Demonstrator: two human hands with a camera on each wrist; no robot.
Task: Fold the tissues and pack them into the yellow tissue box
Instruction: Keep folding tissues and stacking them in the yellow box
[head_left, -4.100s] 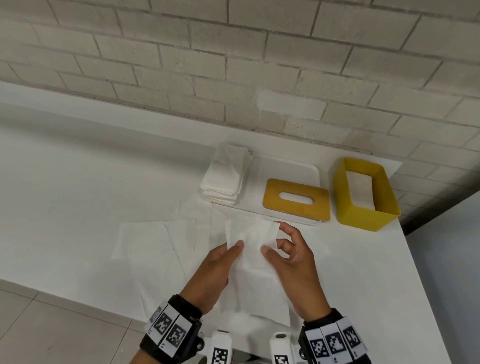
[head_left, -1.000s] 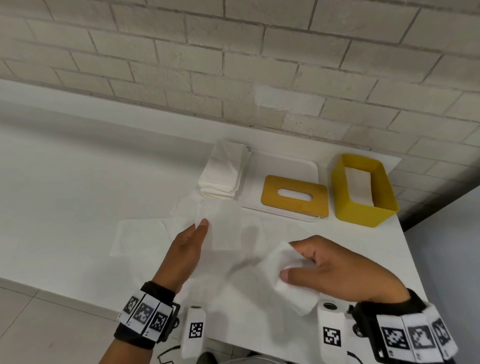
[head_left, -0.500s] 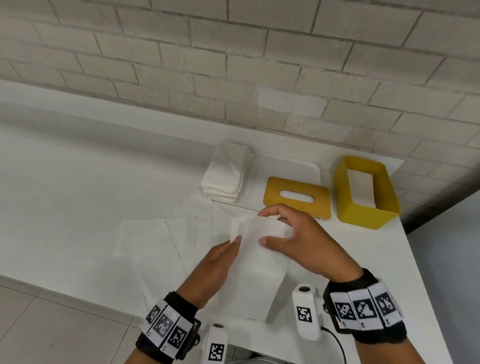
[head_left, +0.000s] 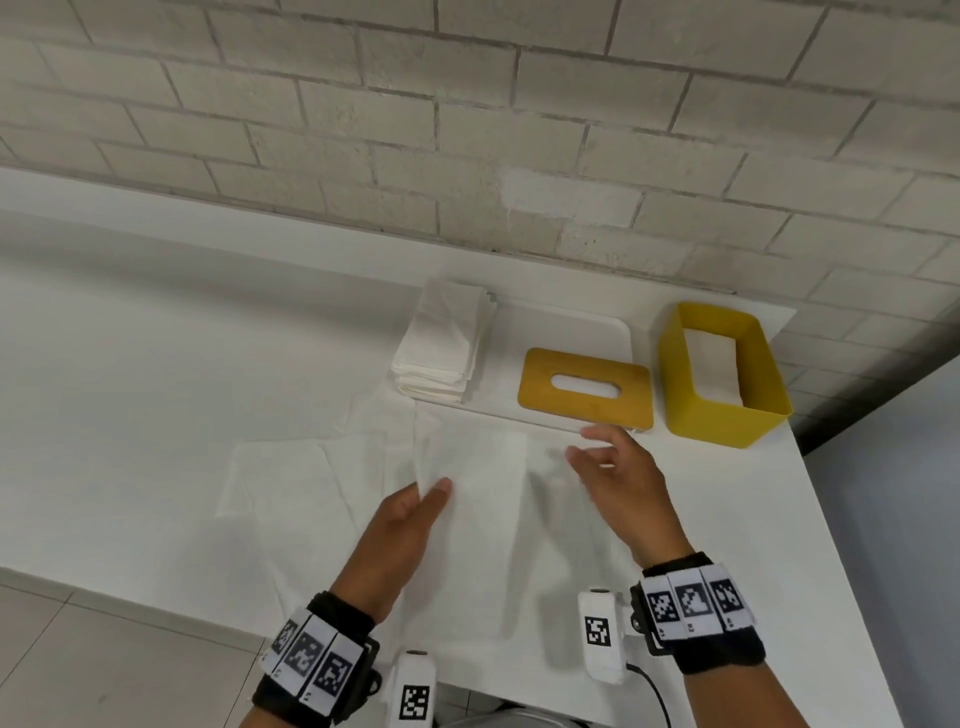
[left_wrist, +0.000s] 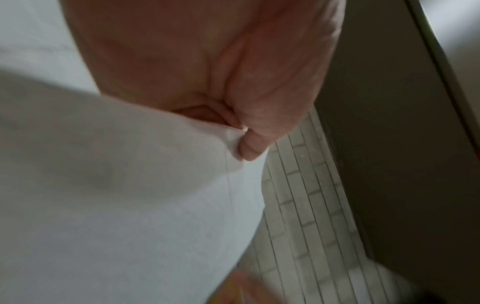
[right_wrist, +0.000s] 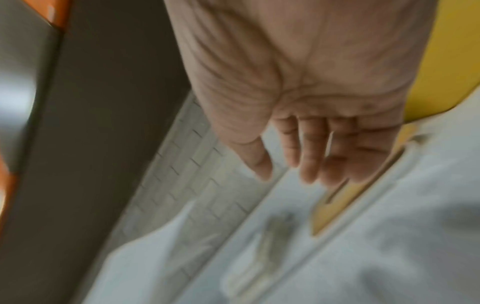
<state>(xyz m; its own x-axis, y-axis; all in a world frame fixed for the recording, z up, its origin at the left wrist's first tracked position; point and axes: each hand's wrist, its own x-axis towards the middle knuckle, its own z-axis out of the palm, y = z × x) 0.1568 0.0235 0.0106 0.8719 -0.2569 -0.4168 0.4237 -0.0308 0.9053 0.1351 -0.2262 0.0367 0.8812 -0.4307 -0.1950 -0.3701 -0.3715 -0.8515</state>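
Note:
A white tissue lies partly folded on the table in front of me. My left hand pinches its near left edge between thumb and fingers; the left wrist view shows this pinch on the tissue. To the right of the tissue my right hand hovers with straight, spread fingers and holds nothing. The yellow tissue box stands open at the far right, white showing inside. Its yellow slotted lid lies on a white tray, just beyond my right hand.
A stack of folded tissues sits on the tray's left end. Several unfolded tissues lie spread flat to the left of my hands. A brick wall runs behind the table, and the table's right edge is close to the box.
My right hand has let go of the tissue's far edge and drawn off to the right, fingers spread. The left hand now pinches the tissue's left edge.

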